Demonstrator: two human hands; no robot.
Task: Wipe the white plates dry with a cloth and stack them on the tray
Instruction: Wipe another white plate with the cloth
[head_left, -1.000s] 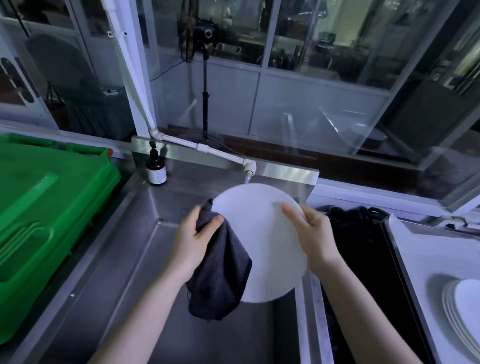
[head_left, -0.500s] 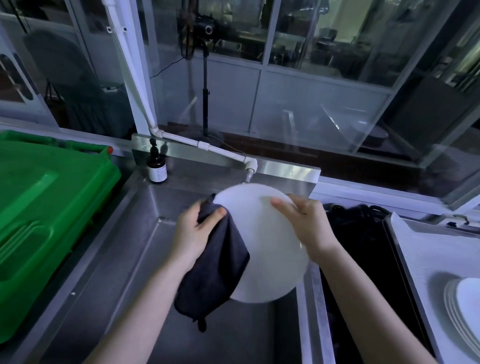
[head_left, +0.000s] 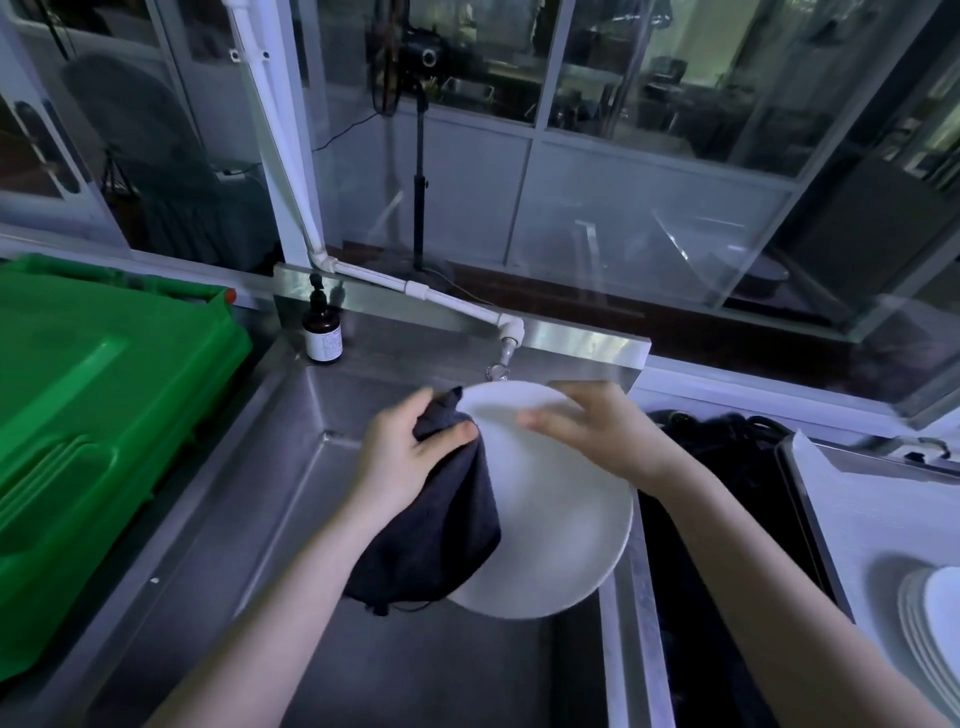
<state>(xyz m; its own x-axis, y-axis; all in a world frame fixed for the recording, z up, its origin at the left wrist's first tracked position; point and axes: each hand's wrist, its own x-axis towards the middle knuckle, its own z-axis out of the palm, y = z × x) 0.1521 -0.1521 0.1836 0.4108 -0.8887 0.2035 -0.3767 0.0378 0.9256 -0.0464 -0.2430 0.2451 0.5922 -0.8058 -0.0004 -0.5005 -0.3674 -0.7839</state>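
Over the sink (head_left: 291, 499), the left hand (head_left: 410, 457) clenches a dark cloth (head_left: 436, 530) covering the left edge of a white plate (head_left: 561, 525) while the blurred right hand (head_left: 602, 436) grips its top rim (stacked plates (head_left: 930, 639) cropped at right).

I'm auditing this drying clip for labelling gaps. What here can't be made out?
Head view only:
- right hand: motion-blurred, grip on the plate unclear.
- plate: left part hidden behind the dark cloth.
- stacked plates on the tray: cut off by the right edge, count unknown.
- bottle label: too small to read.
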